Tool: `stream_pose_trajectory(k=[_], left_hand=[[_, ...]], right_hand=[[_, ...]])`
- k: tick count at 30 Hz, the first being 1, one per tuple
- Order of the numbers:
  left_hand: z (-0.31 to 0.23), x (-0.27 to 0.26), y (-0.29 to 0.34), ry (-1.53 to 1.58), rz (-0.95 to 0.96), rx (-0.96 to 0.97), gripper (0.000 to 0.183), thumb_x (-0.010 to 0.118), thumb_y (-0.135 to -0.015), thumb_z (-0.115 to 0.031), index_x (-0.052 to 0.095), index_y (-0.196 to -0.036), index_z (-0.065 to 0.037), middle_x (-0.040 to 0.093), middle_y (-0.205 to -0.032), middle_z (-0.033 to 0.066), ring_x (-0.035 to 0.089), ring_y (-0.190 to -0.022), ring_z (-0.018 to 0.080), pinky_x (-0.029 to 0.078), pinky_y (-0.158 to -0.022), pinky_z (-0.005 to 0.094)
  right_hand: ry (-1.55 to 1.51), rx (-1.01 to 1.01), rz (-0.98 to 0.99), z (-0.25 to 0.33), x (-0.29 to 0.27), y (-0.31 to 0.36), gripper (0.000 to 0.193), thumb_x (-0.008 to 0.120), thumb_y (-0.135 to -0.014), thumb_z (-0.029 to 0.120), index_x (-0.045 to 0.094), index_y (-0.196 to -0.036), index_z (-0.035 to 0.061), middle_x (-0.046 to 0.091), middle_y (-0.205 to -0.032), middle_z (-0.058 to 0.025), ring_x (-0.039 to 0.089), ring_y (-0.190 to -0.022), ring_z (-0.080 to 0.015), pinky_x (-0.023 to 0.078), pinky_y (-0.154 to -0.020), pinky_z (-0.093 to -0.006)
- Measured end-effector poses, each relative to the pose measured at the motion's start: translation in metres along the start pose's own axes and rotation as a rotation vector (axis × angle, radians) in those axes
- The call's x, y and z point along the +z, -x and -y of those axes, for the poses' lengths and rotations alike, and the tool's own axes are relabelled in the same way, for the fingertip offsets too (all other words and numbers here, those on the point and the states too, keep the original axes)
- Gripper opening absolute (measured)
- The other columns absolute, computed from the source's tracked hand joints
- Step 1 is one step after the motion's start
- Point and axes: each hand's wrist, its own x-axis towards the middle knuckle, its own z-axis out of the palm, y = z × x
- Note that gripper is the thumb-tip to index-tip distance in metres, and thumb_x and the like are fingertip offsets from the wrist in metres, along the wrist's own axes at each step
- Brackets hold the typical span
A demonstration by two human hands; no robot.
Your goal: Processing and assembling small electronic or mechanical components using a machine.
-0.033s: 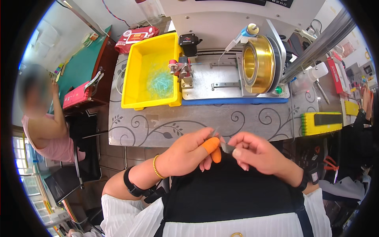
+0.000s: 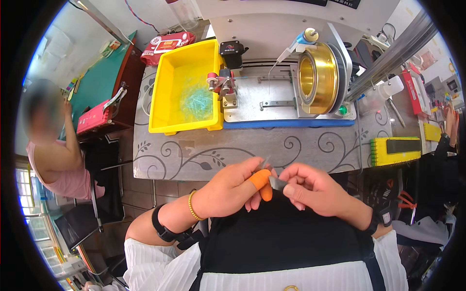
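Observation:
My left hand (image 2: 232, 188) is closed in a pinch, with orange finger cots (image 2: 261, 179) on the thumb and a finger. A thin, greyish see-through sliver (image 2: 265, 163) sticks up from between its fingers; its kind cannot be made out. My right hand (image 2: 316, 190) pinches a small, flat, dark grey blade-like piece (image 2: 278, 183) between thumb and fingers. The tip of that piece points left, close against the orange-covered thumb. Both hands are held before my black apron (image 2: 291, 237), at the table's front edge.
Beyond my hands, a patterned table (image 2: 204, 155) carries a yellow bin (image 2: 162, 97) with fine bluish-green strands (image 2: 198, 103). Right of it stands a machine with a gold ring-shaped spool (image 2: 320, 80). A yellow block (image 2: 395, 151) lies at right. A person (image 2: 63, 165) sits at left.
The grey piece in my right hand has tilted slightly, and more of its flat face shows. My left hand has barely moved.

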Motion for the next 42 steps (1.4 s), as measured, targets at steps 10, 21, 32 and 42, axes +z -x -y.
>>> stream_pose_trajectory(k=[10, 21, 32, 42], left_hand=[[-0.013, 0.003, 0.014, -0.266, 0.041, -0.015, 0.014, 0.045, -0.099, -0.016, 0.049, -0.095, -0.003, 0.065, -0.071, 0.0074, 0.059, -0.056, 0.0158, 0.046, -0.052, 0.0287], [0.001, 0.009, 0.026, -0.361, 0.032, 0.227, 0.013, 0.049, -0.098, -0.015, 0.054, -0.095, -0.004, 0.063, -0.069, 0.0065, 0.060, -0.059, 0.0194, 0.047, -0.056, 0.0308], [-0.012, 0.014, 0.025, -0.366, 0.006, 0.185, 0.008, 0.049, -0.095, -0.009, 0.050, -0.096, -0.001, 0.062, -0.068, 0.0109, 0.063, -0.062, 0.0276, 0.048, -0.059, 0.0344], [-0.001, 0.015, 0.024, -0.440, -0.044, 0.244, 0.007, 0.051, -0.094, -0.008, 0.052, -0.098, -0.002, 0.062, -0.070, 0.0114, 0.065, -0.064, 0.0295, 0.050, -0.059, 0.0350]], right_hand=[[0.051, 0.170, 0.015, 0.014, 0.014, 0.000, 0.027, 0.044, -0.104, 0.029, 0.053, -0.102, 0.0033, 0.054, -0.065, 0.0001, 0.049, -0.056, -0.0053, 0.040, -0.052, -0.0202], [-0.207, 0.200, -0.159, 0.008, 0.014, 0.004, 0.029, 0.044, -0.103, 0.029, 0.053, -0.095, 0.0031, 0.055, -0.063, -0.0036, 0.044, -0.047, -0.0066, 0.036, -0.046, -0.0211], [0.110, 0.119, -0.024, 0.021, 0.027, 0.011, 0.032, 0.043, -0.103, 0.033, 0.052, -0.092, 0.0041, 0.055, -0.060, -0.0005, 0.047, -0.050, -0.0067, 0.038, -0.049, -0.0222], [-0.192, 0.216, -0.057, 0.016, 0.027, 0.016, 0.026, 0.046, -0.103, 0.028, 0.053, -0.095, 0.0043, 0.053, -0.061, -0.0009, 0.041, -0.048, -0.0049, 0.032, -0.045, -0.0197]])
